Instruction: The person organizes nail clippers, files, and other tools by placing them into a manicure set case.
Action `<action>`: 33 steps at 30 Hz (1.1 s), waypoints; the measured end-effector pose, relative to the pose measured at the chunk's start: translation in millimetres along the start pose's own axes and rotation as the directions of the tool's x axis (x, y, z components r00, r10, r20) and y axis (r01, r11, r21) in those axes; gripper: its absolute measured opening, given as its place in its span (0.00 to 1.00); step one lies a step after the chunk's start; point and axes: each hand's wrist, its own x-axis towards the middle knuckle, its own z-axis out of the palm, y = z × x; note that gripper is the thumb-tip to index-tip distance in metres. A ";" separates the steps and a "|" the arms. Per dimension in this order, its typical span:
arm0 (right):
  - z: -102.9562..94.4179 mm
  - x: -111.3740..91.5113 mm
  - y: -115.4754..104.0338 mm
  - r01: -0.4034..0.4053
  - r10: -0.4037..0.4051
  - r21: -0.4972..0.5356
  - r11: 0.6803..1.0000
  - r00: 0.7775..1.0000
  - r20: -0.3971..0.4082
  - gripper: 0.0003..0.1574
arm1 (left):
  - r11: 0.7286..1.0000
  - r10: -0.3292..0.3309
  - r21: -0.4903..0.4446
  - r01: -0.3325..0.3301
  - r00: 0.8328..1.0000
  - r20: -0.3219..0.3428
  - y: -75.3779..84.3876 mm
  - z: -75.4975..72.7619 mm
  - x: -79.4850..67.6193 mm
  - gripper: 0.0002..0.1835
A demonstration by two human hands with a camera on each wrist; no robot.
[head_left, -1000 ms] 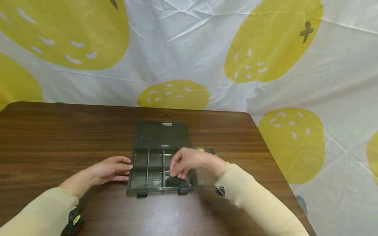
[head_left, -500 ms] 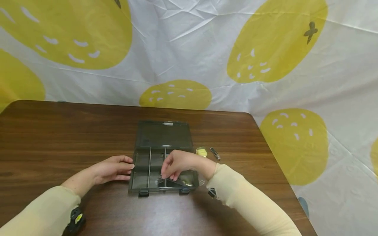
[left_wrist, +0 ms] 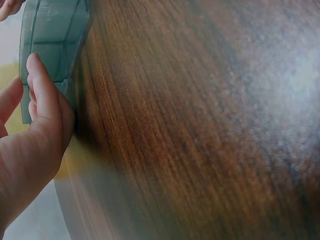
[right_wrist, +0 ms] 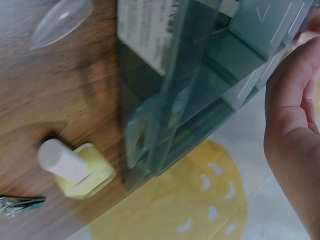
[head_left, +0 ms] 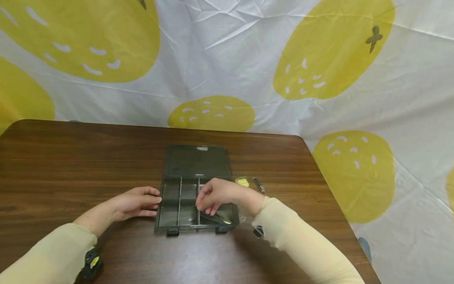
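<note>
A dark see-through compartment box [head_left: 169,216] lies on the wooden table with its lid [head_left: 198,161] folded back. My left hand [head_left: 133,205] rests against the box's left wall, its fingers loosely extended. My right hand [head_left: 218,195] reaches over the right side of the box, with bent fingertips near the right divider [head_left: 198,197]. Whether they pinch anything is too small to tell. Below the fingers, a long dark strip [head_left: 214,218] slants across the front right compartment. A faint clear piece [head_left: 191,219] shows in the front middle compartment.
Right of the box lie a yellow bottle with a white cap [right_wrist: 62,160], perhaps nail polish, and a nail clipper [head_left: 258,184]. A clear oval piece [right_wrist: 62,22] is on the table near the box. A fruit-print cloth [head_left: 227,59] hangs behind the table.
My right hand moved left toward the middle compartment with a small clear piece, then back slightly up and right. The clear piece now looks lower, apart from the fingertips. My left hand stays put.
</note>
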 end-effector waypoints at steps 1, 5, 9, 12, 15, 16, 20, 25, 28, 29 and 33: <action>-1.8 -2.0 1.3 0.001 -0.001 -0.001 1.000 1.000 -0.002 0.08 | 1.000 -0.001 -0.001 0.001 1.000 0.000 0.0 0.0 0.1 0.17; -10.2 -11.4 8.2 0.004 -0.004 0.000 1.000 1.000 -0.015 0.09 | 1.000 0.000 0.001 0.000 1.000 0.002 0.0 0.1 0.4 0.18; -19.0 -23.0 15.9 0.008 -0.007 0.013 1.000 0.999 -0.047 0.09 | 1.000 0.002 0.005 -0.002 1.000 0.002 0.0 0.3 0.1 0.19; -25.3 -32.5 22.4 0.007 -0.005 0.029 1.000 0.997 -0.077 0.11 | 1.000 0.003 0.006 -0.003 1.000 0.002 -0.5 0.0 0.5 0.19; -31.9 -41.7 30.7 0.000 0.003 0.034 0.999 0.995 -0.101 0.12 | 1.000 0.000 0.000 0.000 1.000 -0.001 -0.8 0.2 1.3 0.19; -34.1 -44.5 33.8 0.001 0.002 0.032 0.999 0.995 -0.104 0.13 | 1.000 0.002 0.001 -0.002 1.000 0.001 -1.2 0.1 1.8 0.19; -42.2 -54.3 47.9 0.009 -0.003 0.052 0.999 0.993 -0.118 0.15 | 1.000 0.002 -0.008 -0.002 1.000 0.003 -2.3 -0.3 2.8 0.18; -50.1 -64.5 66.8 0.019 -0.006 0.089 0.996 0.989 -0.145 0.17 | 1.000 0.007 -0.012 -0.007 1.000 0.011 -2.6 -0.8 2.7 0.17; -52.9 -68.4 77.9 0.013 0.004 0.098 0.995 0.985 -0.171 0.16 | 1.000 0.008 -0.010 -0.008 1.000 0.012 -2.4 -1.2 2.8 0.17; -53.4 -69.2 81.3 0.008 0.010 0.101 0.995 0.984 -0.177 0.16 | 1.000 0.006 -0.010 -0.006 1.000 0.011 -2.1 -1.2 2.8 0.17; -52.6 -70.0 93.8 -0.007 0.028 0.110 0.994 0.981 -0.191 0.18 | 1.000 -0.001 -0.004 0.002 1.000 0.008 -1.4 -1.3 3.3 0.18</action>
